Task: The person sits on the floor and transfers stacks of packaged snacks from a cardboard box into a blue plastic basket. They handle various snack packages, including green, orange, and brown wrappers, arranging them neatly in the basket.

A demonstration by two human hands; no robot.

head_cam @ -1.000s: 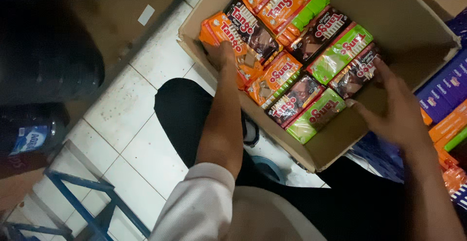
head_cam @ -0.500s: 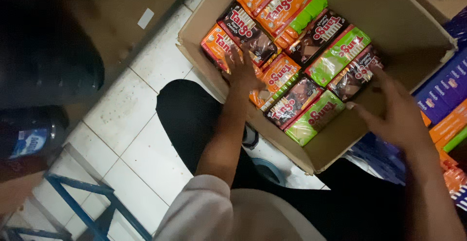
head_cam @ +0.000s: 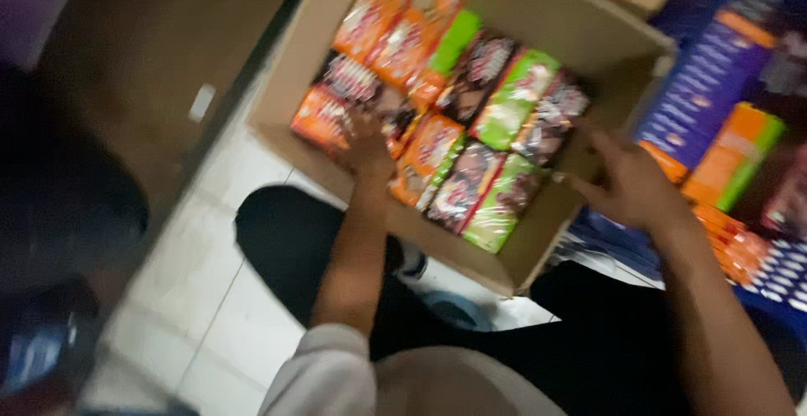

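Hands press glossy foil packets inside cardboard box.

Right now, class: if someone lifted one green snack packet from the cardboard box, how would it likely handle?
The green packet looks like a glossy film wrapper, so probably light and a little slippery. It lies flat, packed tight among neighbours in the cardboard box, so it should not roll, though prising it out may be fiddly. Contents might crush if squeezed.
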